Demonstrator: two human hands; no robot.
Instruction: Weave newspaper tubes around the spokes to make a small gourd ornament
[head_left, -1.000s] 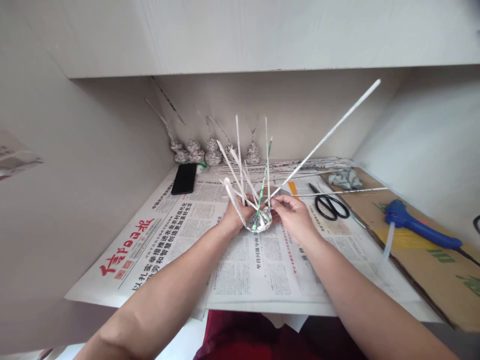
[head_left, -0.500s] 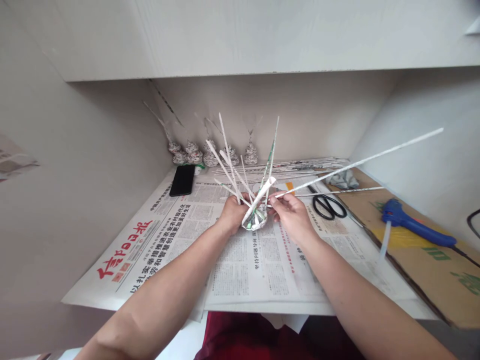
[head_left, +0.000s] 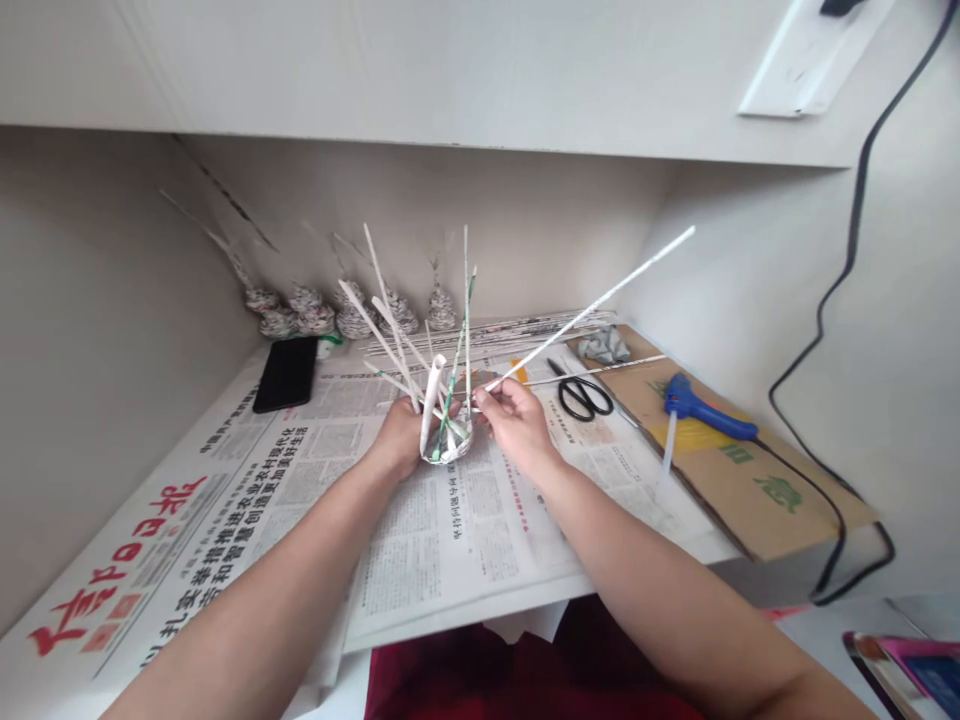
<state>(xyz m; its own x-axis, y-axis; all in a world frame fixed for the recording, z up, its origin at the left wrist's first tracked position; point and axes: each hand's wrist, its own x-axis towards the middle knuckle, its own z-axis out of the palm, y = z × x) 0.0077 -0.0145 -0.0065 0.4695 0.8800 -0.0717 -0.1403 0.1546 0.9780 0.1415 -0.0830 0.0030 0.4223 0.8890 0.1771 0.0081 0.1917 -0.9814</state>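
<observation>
A small woven base of rolled newspaper [head_left: 448, 450] sits between my hands, with several paper tubes fanning upward from it. My left hand [head_left: 401, 438] is closed around its left side; the fingers are partly hidden behind the tubes. On the other side, my right hand [head_left: 517, 420] pinches a long white paper tube [head_left: 600, 300] close to the weave, between thumb and fingers. That tube's free end points up and to the right. A second long tube [head_left: 622, 367] runs out to the right behind my right hand.
Newspaper sheets [head_left: 247, 480] cover the table. At the back stand several gourd-shaped woven pieces [head_left: 441, 305] beside a pile of paper tubes [head_left: 517, 330]. A phone [head_left: 286, 375] lies left; black scissors [head_left: 583, 397], cardboard [head_left: 780, 500] and a corded blue glue gun [head_left: 709, 412] lie right.
The camera view has turned to the right, so everything appears further left. The woven base has turned slightly, and its thick tube stands more upright. Both hands keep their hold.
</observation>
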